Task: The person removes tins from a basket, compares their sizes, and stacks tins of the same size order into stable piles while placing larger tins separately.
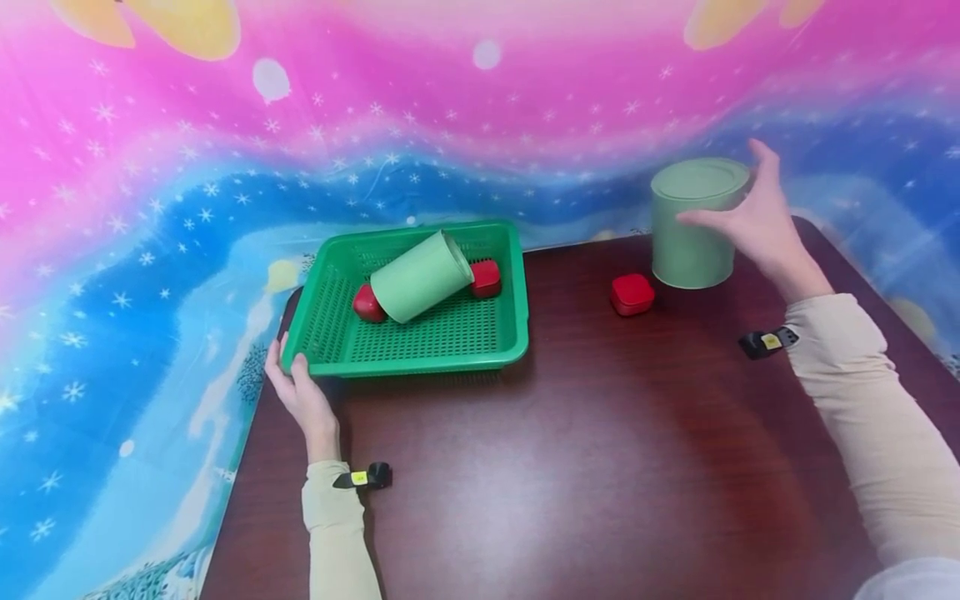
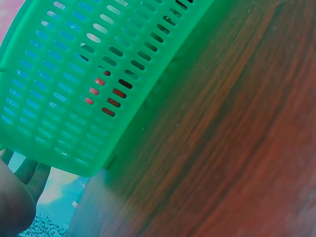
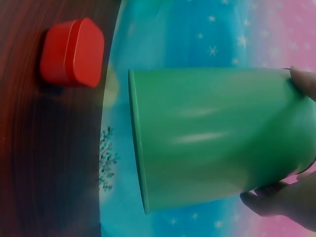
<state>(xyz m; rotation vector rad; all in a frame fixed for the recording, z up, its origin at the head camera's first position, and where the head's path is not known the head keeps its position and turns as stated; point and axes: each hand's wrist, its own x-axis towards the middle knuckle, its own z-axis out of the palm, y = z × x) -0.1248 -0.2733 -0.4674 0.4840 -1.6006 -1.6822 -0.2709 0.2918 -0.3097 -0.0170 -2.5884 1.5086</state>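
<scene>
My left hand (image 1: 303,404) grips the near left corner of a green plastic basket (image 1: 405,367), thumb and fingers either side of its rim. Inside the basket a pale green can (image 1: 420,279) lies tilted on its side, between a rounded red object (image 1: 367,303) and a red box (image 1: 486,278). On the right, a larger green can (image 1: 686,242) is held upright in my right hand (image 1: 765,229), thumb and fingers around its upper part. The right wrist view shows this can (image 3: 212,138) raised off the table. A small red lidded box (image 1: 632,295) sits on the table beside it.
The dark brown wooden table (image 1: 510,475) has a glossy top. Behind it and along its left side hangs a pink and blue cloth (image 1: 420,108) with snowflakes. Through the basket's slots (image 2: 118,92) red shows in the left wrist view.
</scene>
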